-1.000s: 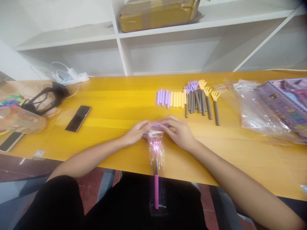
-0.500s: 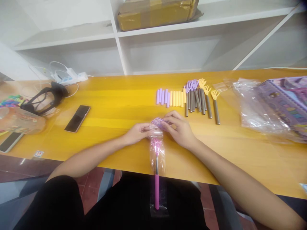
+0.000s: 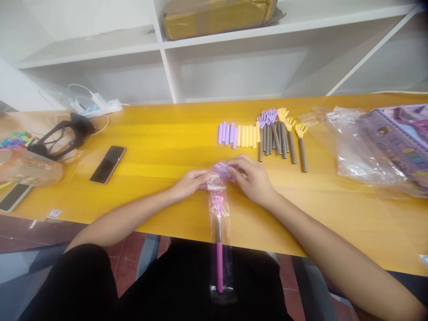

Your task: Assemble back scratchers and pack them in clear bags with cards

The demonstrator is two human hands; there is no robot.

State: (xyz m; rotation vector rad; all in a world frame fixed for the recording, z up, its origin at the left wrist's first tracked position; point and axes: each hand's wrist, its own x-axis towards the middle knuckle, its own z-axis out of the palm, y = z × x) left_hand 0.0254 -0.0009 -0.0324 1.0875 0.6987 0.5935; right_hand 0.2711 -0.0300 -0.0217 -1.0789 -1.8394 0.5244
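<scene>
A pink back scratcher (image 3: 219, 263) with a metal shaft lies inside a clear plastic bag (image 3: 226, 223), its handle reaching past the table's front edge. My left hand (image 3: 190, 183) pinches the left side of the bag's top end. On the other side my right hand (image 3: 250, 178) grips a small printed purple card (image 3: 220, 167) at the top of the bag. Beyond my hands lie purple handle sleeves (image 3: 227, 133) and yellow handle sleeves (image 3: 247, 136) in a row. Beside them are several back scratchers (image 3: 276, 133) with purple or yellow claws and bare metal shafts.
On the right sit clear plastic bags (image 3: 354, 151) and a printed purple box (image 3: 394, 138). A phone (image 3: 108, 165), black headgear (image 3: 67, 136), a power strip (image 3: 103, 108) and a translucent container (image 3: 33, 167) are on the left. Behind stands a white shelf (image 3: 234, 80) holding a cardboard box (image 3: 217, 20).
The printed card has tilted and shifted up slightly, showing more of its face. The bag's top end now lies flatter below it. Both hands stay in nearly the same place.
</scene>
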